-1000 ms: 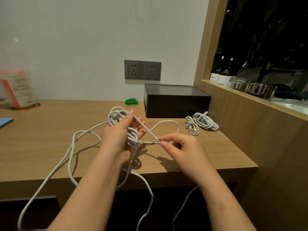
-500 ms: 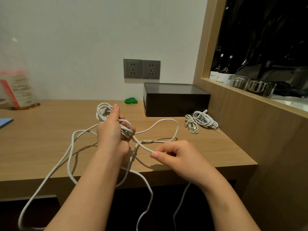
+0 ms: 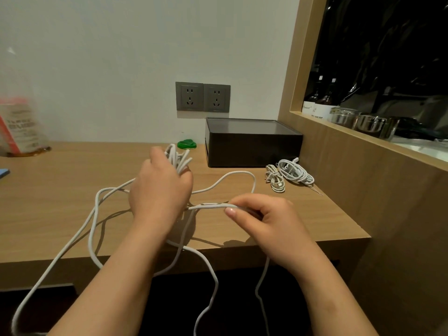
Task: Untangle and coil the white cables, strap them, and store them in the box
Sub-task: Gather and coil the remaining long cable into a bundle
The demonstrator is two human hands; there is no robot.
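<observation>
Lets slack cable point(image 3: 242, 172) loop over the desk point(image 3: 60, 195) and hang off its front edge. Pinches one strand in the right hand point(image 3: 269, 221); grips the coil point(image 3: 177, 157) in the left hand point(image 3: 160, 190), fingers curled round it. Farther right, two coiled bundles point(image 3: 295, 173) beside the box point(image 3: 252, 151).

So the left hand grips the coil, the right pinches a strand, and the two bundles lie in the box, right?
Not quite. The head view shows the two bundles on the desk, outside the box, near its right front corner. The left hand does grip the coil, and the right hand pinches a strand.
</observation>
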